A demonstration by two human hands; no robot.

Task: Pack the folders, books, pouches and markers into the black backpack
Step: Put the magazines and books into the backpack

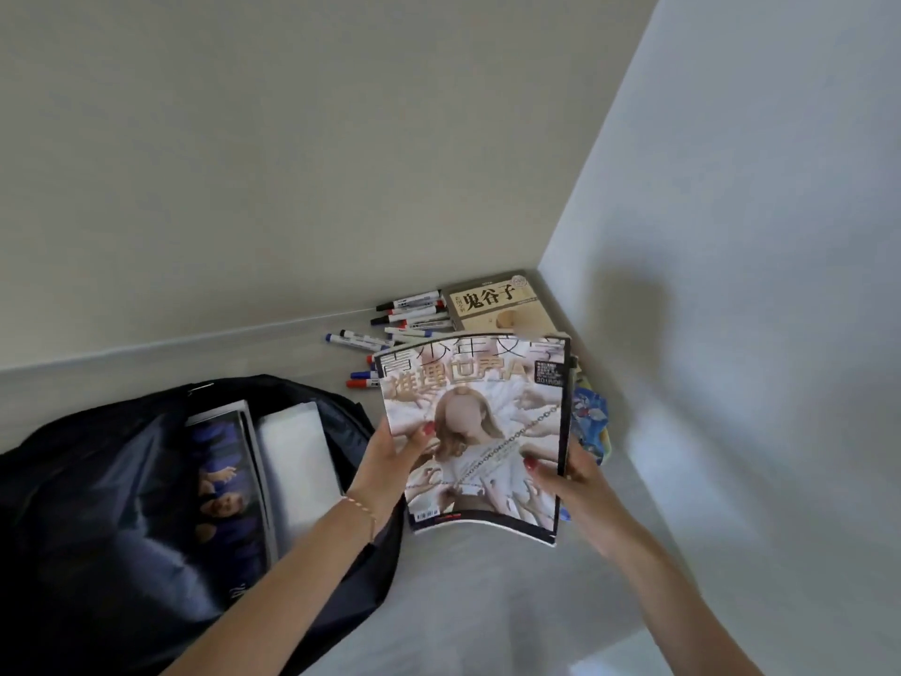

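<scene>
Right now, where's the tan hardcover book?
In the head view, the tan hardcover book lies flat in the far corner where the two walls meet, right of the scattered markers and just beyond the magazine that both hands hold.

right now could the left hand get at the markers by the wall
Probably not as things stand. The left hand grips the magazine together with the right hand, and the magazine is held up between it and the markers. It would have to let go first.
</scene>
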